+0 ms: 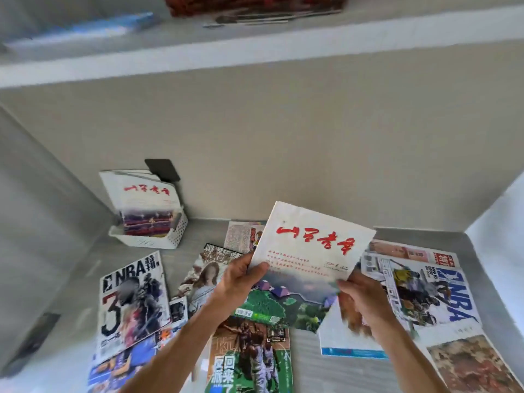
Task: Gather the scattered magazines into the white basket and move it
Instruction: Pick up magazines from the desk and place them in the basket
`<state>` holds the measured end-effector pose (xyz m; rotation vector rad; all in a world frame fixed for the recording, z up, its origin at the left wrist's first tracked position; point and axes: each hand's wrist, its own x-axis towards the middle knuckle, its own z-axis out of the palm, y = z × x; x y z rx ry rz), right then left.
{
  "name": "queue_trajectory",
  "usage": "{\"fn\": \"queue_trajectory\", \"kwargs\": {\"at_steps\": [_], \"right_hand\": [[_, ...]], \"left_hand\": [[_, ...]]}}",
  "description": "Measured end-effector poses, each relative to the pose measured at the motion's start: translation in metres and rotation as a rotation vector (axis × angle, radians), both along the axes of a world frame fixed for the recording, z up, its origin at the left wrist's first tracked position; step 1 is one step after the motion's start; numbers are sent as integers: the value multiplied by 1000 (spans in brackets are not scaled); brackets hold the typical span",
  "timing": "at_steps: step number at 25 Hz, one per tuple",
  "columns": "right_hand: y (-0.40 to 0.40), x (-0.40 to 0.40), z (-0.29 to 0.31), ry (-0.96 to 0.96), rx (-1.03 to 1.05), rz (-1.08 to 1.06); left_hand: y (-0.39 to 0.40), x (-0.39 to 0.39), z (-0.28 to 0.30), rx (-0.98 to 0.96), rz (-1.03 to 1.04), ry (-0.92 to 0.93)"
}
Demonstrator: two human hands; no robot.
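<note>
I find the task partly done. The white basket (153, 239) stands at the back left of the bench (306, 364), against the wall, with at least one magazine (141, 194) already upright in it; I cannot count any others behind it. I hold a white magazine with red lettering (312, 245) above the bench, well apart from the basket. My left hand (238, 279) pinches its lower left edge between thumb and fingers; my right hand (360, 302) grips the lower right corner, fingers curled behind the cover. Many magazines lie scattered flat: an NBA issue (130, 302) at left, a green basketball issue (249, 355) in front, another NBA issue (425, 293) at right. In my judgement, most gathering remains, and the basket has yet to be moved.
</note>
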<state>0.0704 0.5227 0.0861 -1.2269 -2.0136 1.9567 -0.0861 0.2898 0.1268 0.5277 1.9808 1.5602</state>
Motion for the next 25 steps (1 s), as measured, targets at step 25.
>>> {"fn": "queue_trajectory", "kwargs": {"at_steps": [25], "right_hand": [[-363, -455, 66, 165, 494, 60]], "left_hand": [[-325, -409, 34, -271, 564, 305]]}}
